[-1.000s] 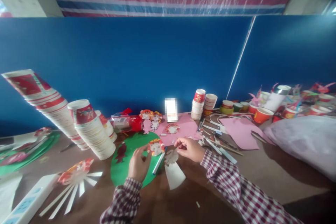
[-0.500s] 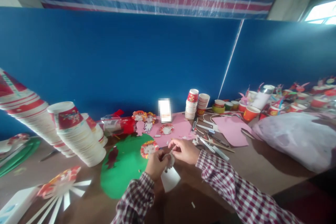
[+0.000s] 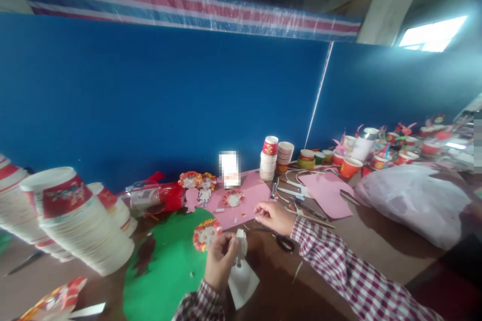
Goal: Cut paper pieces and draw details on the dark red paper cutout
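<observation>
In the middle of the head view, my left hand (image 3: 221, 262) pinches a small white paper cutout (image 3: 241, 245) between thumb and fingers. My right hand (image 3: 276, 216) is to the right and slightly farther off, its thumb and fingertips together. Whether something tiny is in that pinch I cannot make out. Scissors with black handles (image 3: 285, 244) lie on the table just below the right hand. Under the cutout rests a larger white paper piece (image 3: 243, 288). Beside the left hand, a red and yellow paper ring (image 3: 206, 234) overlaps the edge of a green sheet (image 3: 165, 266).
Tall stacks of paper cups (image 3: 81, 225) stand at the left, with smaller stacks (image 3: 268, 160) at the back. Pink sheets (image 3: 326, 193), a pen (image 3: 274, 188) and paper scraps lie behind the hands. A white plastic bag (image 3: 410, 203) and decorated cups (image 3: 351, 167) occupy the right.
My hands have come apart: the right one has moved right, away from the cutout, which stays in the left. The black-handled scissors now show. The camera view has shifted.
</observation>
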A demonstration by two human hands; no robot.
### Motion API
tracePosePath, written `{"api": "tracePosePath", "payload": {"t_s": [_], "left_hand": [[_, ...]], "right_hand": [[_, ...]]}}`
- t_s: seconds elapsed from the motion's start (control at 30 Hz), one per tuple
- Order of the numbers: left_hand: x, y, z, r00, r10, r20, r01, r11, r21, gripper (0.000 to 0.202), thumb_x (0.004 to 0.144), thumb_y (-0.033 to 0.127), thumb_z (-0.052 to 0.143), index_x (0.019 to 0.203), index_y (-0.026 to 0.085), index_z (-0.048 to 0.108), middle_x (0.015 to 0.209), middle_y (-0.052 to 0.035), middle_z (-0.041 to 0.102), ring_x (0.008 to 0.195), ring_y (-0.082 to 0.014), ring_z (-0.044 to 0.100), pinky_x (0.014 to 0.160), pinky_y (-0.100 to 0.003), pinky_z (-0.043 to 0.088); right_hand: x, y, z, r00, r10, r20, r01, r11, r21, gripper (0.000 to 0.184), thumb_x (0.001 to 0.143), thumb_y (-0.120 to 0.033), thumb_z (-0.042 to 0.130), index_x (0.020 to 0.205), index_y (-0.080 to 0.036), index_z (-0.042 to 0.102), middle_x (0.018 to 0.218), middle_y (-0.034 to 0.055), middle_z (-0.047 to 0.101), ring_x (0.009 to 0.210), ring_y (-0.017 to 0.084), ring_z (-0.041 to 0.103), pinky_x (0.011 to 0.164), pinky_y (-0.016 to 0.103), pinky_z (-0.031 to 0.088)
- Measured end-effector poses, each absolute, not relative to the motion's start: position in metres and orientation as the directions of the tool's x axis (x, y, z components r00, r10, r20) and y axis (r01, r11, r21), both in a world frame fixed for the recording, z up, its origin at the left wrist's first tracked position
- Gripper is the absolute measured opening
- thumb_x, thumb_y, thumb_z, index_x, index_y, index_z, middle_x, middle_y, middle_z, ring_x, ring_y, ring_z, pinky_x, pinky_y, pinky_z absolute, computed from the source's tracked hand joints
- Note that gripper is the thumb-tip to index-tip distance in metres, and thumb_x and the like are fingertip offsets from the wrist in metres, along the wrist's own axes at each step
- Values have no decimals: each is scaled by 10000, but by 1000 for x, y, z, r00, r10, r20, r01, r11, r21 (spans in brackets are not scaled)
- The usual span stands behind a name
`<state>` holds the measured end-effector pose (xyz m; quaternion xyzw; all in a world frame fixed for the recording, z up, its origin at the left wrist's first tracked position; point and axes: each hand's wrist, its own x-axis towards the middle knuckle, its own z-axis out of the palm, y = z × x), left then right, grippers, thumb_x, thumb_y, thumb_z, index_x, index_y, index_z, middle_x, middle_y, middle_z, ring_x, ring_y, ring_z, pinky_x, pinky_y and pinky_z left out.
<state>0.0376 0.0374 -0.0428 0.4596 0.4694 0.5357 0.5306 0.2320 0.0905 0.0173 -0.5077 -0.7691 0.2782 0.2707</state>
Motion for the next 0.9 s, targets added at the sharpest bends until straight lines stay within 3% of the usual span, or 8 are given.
{"api": "tracePosePath", "payload": {"t_s": [0.4,0.53,0.63,0.9], "left_hand": [[42,36,-50,-10,997,-71,-191,68,979,425,656,524,684,757,135,547,477,30,515,358,-61,420,346,-164,343],[43,35,-51,1,998,-66,-198,65,978,439,654,532,684,762,128,552,479,39,493,366,-52,399,354,-162,328],[45,33,-50,7,998,-69,-193,69,979,445,661,540,675,766,124,556,494,38,493,380,-46,391,357,-154,309],[44,36,-59,86,991,-106,-122,116,986,459,620,550,696,744,123,581,509,27,518,419,-66,432,390,-173,342]], "right_hand": [[224,58,8,-347,931,113,603,314,-734,106,802,-197,564,875,-170,637,778,27,681,713,149,630,665,234,454],[211,36,-12,-292,938,187,589,330,-738,165,875,-259,490,798,-177,611,643,-4,622,594,134,568,567,223,394],[202,22,-33,-280,942,187,580,321,-749,203,886,-247,465,758,-172,603,655,1,623,601,132,561,549,216,359],[196,15,-49,-280,946,164,705,318,-634,124,833,-187,486,760,-171,585,659,4,622,600,127,562,519,214,274]]}}
